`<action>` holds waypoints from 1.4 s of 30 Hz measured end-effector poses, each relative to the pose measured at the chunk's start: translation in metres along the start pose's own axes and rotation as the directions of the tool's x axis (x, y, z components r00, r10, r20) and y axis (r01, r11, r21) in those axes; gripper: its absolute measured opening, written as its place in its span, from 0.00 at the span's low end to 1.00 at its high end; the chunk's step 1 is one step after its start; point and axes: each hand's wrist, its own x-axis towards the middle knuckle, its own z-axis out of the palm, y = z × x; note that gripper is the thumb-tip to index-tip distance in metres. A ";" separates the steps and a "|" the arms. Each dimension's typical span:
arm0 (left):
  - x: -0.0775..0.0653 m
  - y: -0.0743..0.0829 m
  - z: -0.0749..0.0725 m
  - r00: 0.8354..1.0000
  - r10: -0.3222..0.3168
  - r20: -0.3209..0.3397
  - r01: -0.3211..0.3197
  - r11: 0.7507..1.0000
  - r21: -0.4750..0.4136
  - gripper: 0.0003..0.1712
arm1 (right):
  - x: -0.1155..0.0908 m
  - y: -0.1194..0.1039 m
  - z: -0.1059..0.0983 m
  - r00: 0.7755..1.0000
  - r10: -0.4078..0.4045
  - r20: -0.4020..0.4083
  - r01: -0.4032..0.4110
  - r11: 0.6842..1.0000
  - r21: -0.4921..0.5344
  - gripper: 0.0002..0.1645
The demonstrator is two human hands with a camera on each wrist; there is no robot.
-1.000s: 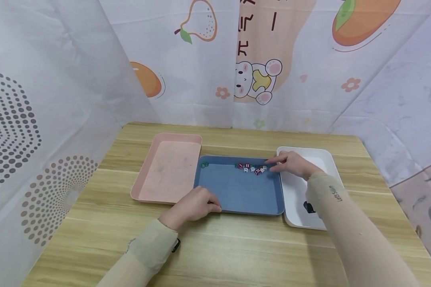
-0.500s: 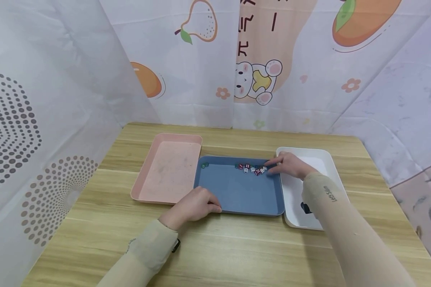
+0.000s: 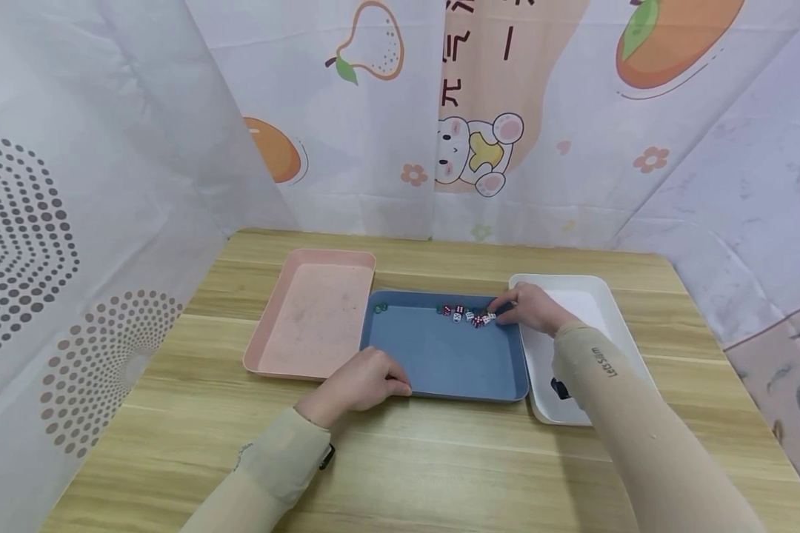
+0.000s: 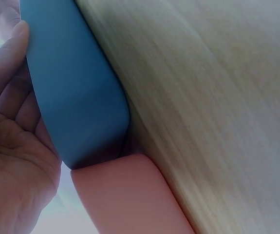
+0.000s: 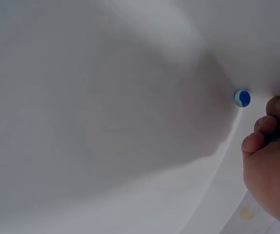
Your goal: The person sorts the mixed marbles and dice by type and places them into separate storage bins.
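Red and white dice [image 3: 470, 317] cluster toward one o'clock in the blue tray [image 3: 444, 355]. The right hand [image 3: 536, 306] reaches in from three o'clock, thumb and forefinger at the cluster; I cannot tell whether they pinch a die. The left hand [image 3: 358, 381] grips the rim at seven o'clock. The pink tray [image 3: 320, 318] adjoins at nine o'clock, the white tray [image 3: 542, 364] at three, on the wooden counter [image 3: 440, 466].

At left fingers [image 3: 400, 388], plain blue tray [image 3: 440, 359]; left of them, pink tray [image 3: 313, 318]. Beside right fingers [image 3: 505, 297]: red dice [image 3: 447, 311], white-pipped; white dice [image 3: 457, 317], dark-pipped; white tray [image 3: 587, 303]; ball [image 5: 242, 98], blue-and-pale swirl. Table [image 3: 467, 466] yellowish, wood-grained.
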 end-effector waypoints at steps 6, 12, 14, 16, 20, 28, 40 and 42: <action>-0.001 0.000 0.000 1.000 0.001 -0.005 -0.001 1.000 -0.005 0.05 | 0.001 -0.002 0.002 1.000 0.000 -0.010 -0.001 0.998 -0.060 0.10; 0.000 -0.002 0.001 1.000 0.005 -0.009 -0.005 1.000 -0.007 0.05 | 0.002 -0.003 0.005 0.999 -0.033 -0.026 0.029 0.991 -0.130 0.10; -0.001 -0.003 0.002 1.000 0.007 -0.010 -0.007 1.000 -0.008 0.05 | 0.002 -0.003 0.005 0.999 -0.044 -0.030 0.039 0.988 -0.151 0.09; -0.001 -0.003 0.002 1.000 0.002 -0.010 -0.003 1.000 -0.007 0.05 | 0.002 -0.003 0.005 0.998 -0.055 -0.035 0.049 0.984 -0.169 0.09; -0.002 -0.002 0.002 1.000 -0.002 -0.012 0.002 1.000 -0.010 0.05 | 0.001 -0.003 0.005 0.997 -0.067 -0.041 0.058 0.982 -0.182 0.08; -0.003 -0.002 0.002 1.000 -0.002 -0.012 0.002 1.000 -0.021 0.05 | -0.003 0.002 0.005 0.999 -0.038 -0.027 0.033 0.987 -0.158 0.09; -0.004 -0.008 -0.002 0.999 -0.023 0.022 0.026 0.992 -0.120 0.04 | -0.006 0.002 0.000 0.999 -0.047 -0.017 0.045 0.993 -0.109 0.10; -0.004 -0.010 -0.005 0.999 -0.036 0.040 0.043 0.985 -0.165 0.05 | -0.006 0.002 -0.001 0.999 -0.044 -0.014 0.042 0.994 -0.104 0.10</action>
